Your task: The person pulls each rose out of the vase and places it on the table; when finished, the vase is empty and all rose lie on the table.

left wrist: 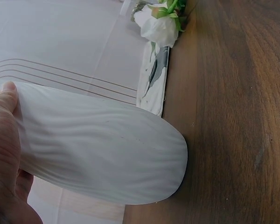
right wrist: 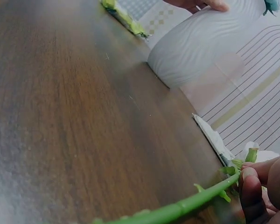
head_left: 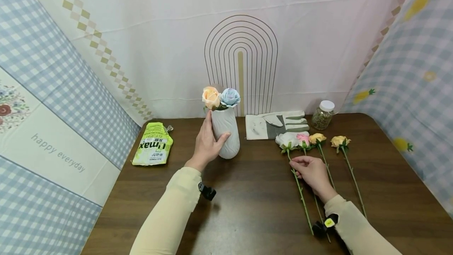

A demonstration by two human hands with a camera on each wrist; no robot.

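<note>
A white ribbed vase (head_left: 226, 135) stands upright on the table, with a peach rose (head_left: 211, 98) and a blue rose (head_left: 230, 97) in its mouth. My left hand (head_left: 208, 141) grips it from the left side, thumb across the front; the left wrist view shows the thumb on the vase (left wrist: 102, 144) too. At the right, my right hand (head_left: 313, 173) pinches the green stem of a white rose (head_left: 287, 140) between thumb and fingertips. In the right wrist view that stem (right wrist: 191, 204) runs toward the lower left. Beside it lie a pink rose (head_left: 303, 138) and two yellow roses (head_left: 317, 138).
A green-and-white bag (head_left: 153, 145) lies at the table's left. Behind the roses are a folded white-and-grey glove (head_left: 263, 127) and a white-lidded jar (head_left: 323, 115) of dried bits. Patterned cloth (head_left: 170, 42) hangs behind the brown table (head_left: 247, 200).
</note>
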